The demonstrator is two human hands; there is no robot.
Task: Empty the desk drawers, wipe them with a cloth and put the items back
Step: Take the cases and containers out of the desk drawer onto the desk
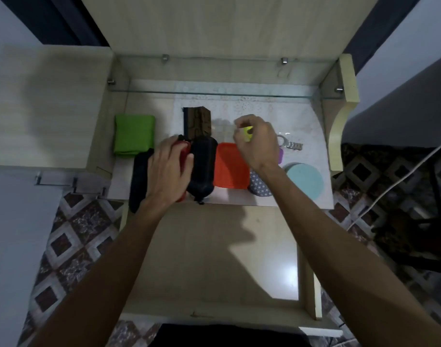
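The pulled-out drawer [209, 259] below the desk top shows a bare wooden bottom. On the desk top [302, 121] lie a folded green cloth [134, 134], a brown patterned case [198, 121], two black pouches [203, 166] [139, 176], an orange lid [230, 166], a teal round lid [305, 180], a metal watch [290, 144] and a purple item [281, 155]. My left hand [168, 171] grips a red object [184, 154] between the black pouches. My right hand [258, 141] pinches a small yellow-green object [248, 132] just above the desk top.
A glass shelf [214, 92] spans the back of the desk above the top. A side cabinet [46, 106] stands at the left. A patterned pouch [258, 186] lies under my right wrist. A white cable [389, 186] runs over the tiled floor at the right.
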